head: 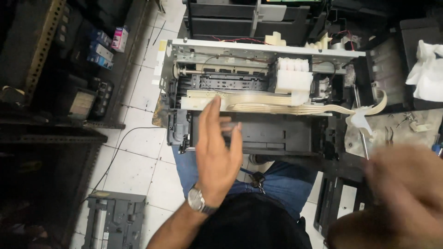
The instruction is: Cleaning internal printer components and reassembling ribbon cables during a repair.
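An opened printer point(258, 87) with its cover off rests on my lap and the floor, showing a metal frame, a white cartridge carriage point(293, 76) and pale flat ribbon tubes point(277, 103). My left hand point(217, 152) is raised above the printer's black front edge, fingers spread, holding nothing; a wristwatch is on that wrist. My right hand point(406, 193) is a large blur at the lower right, close to the camera, and whether it holds anything is unclear. A screwdriver shaft point(363, 143) stands just above that hand.
Metal shelving point(50, 83) with small boxes lines the left side. A grey printer panel point(113, 221) lies on the white tiled floor at lower left. Another black printer point(249, 20) sits behind. White cloth point(427, 71) and small parts lie on a surface at right.
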